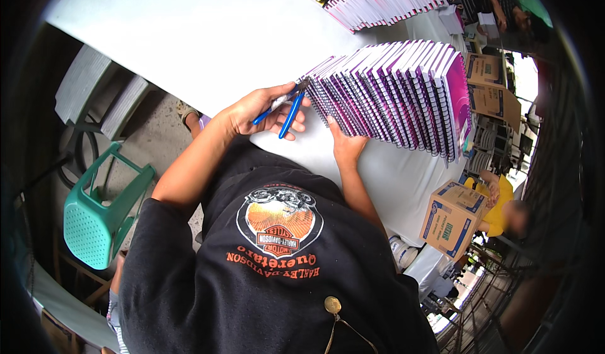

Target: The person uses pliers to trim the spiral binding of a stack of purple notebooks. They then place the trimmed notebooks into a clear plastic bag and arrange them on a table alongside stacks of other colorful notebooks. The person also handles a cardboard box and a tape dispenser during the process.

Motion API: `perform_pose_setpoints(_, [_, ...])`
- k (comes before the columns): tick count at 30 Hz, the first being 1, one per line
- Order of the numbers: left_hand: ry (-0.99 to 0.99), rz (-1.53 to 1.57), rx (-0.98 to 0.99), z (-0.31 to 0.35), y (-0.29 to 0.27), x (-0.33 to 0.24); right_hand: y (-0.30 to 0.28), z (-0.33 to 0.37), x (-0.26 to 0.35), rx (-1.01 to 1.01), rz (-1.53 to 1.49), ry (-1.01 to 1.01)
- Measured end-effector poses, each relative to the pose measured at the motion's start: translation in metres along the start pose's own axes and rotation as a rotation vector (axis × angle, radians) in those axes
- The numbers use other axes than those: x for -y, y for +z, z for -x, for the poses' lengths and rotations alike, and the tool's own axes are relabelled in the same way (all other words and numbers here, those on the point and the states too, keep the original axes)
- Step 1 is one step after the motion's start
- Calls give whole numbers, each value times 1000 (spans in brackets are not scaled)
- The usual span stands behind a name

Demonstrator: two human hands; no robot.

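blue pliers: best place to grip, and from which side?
Grip the pliers by the two blue handles, coming from the person's side of the table. The handles trail back toward the body and are spread apart, so fingers can wrap them. The metal nose points at the wire spirals of the leaning notebooks and should stay free. The left hand already holds them this way; the right hand steadies the row.

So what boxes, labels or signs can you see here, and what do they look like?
Cardboard box: low right beside the table, brown with blue and white printed panels.
Flat cartons: upper right, past the notebooks, brown with small blue labels.
No screens show.
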State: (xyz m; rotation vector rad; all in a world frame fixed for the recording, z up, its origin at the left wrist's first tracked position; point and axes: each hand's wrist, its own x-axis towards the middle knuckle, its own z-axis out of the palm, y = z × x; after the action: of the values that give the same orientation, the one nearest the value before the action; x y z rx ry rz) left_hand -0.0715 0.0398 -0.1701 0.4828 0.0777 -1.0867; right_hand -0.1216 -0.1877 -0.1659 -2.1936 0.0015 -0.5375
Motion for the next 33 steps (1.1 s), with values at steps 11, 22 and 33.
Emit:
perform_pose_setpoints(11, [75,-170,-109,1,10,10,1,8,-15,-23,10,12])
perform_pose_setpoints(22, [26,274,213,-11,-12,19,6,10,-21,-64,-90,-2])
perform_pose_setpoints(33, [193,-1543,-899,-5,49,17,4,15,-34,-35,19,3])
